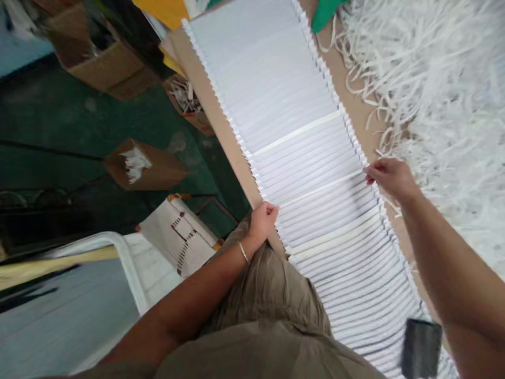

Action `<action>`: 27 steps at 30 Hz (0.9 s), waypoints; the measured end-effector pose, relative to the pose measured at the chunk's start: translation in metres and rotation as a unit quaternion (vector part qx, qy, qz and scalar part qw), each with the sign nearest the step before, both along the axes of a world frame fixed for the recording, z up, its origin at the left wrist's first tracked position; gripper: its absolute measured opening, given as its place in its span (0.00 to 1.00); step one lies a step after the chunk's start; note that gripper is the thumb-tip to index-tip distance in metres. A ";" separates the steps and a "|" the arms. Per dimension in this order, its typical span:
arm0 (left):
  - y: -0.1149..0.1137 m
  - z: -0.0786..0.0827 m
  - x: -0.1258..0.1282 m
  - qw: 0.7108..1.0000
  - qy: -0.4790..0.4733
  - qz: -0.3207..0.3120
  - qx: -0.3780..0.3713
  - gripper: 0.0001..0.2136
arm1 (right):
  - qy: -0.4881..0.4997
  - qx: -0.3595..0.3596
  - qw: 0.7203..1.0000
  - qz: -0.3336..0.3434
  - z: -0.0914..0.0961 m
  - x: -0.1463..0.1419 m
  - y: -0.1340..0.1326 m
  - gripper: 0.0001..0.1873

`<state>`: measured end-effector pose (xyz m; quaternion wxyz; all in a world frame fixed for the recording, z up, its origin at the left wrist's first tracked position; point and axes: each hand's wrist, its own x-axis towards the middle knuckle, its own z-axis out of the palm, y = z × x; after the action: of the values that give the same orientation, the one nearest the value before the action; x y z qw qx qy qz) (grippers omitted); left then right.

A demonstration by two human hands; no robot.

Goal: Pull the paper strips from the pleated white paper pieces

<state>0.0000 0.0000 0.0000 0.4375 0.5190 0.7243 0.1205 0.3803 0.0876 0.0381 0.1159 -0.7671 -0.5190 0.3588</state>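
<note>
A long white pleated sheet (264, 79) with notched edges runs diagonally along the brown tabletop (236, 160). Across its folds lies a thin white strip (321, 188), its two ends at my hands. My left hand (263, 223) is closed in a pinch at the strip's left end, by the sheet's near edge. At the opposite edge, my right hand (390, 176) pinches the other end with thumb and fingers. Two more pale bands cross the sheet, one above and one below this strip. The fingertips partly hide the strip's ends.
A large heap of loose white strips (437, 105) covers the right side. A blurred dark block (421, 347) rests on the sheet at lower right. Cardboard boxes (148, 166) stand on the green floor, left. A white chair (134, 273) is at lower left.
</note>
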 end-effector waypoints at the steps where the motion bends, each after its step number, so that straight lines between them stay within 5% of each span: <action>1: 0.000 0.000 0.000 1.000 -0.007 -0.004 0.002 0.10 | 0.003 0.003 1.000 -0.005 0.000 -0.002 0.002 0.10; 12: -0.003 -0.001 0.002 1.000 -0.012 0.012 0.024 0.11 | -0.011 0.082 0.996 -0.030 -0.045 0.007 0.010 0.14; 27: 0.000 0.001 0.006 1.000 0.020 -0.005 0.013 0.10 | -0.110 0.096 0.989 -0.019 -0.060 -0.008 0.011 0.11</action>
<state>0.0057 0.0004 0.0012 0.4168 0.5303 0.7289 0.1174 0.3723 0.0986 -0.0218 0.1377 -0.7972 -0.5456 0.2186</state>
